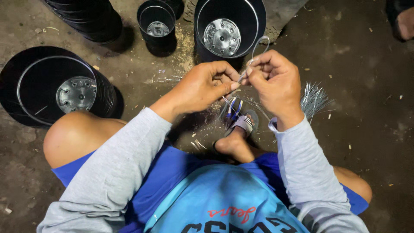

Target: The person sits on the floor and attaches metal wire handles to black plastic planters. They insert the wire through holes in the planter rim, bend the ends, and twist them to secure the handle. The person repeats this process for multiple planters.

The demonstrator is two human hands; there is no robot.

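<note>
My left hand (202, 86) and my right hand (274, 82) meet in front of me, both pinching a thin piece of silvery wire (258, 44) whose curved loop rises above my right fingers. The hands sit just below a black plastic pot (230, 26) with a perforated bottom. A bundle of cut wire pieces (315, 99) lies on the ground to the right of my right wrist. My foot in a sandal (241, 123) rests under the hands.
A stack of black pots (51, 86) stands at the left by my knee, a small black pot (156, 23) and another stack (86, 17) at the top. Another person's foot (403, 19) shows at the top right. Wire scraps litter the dirt floor.
</note>
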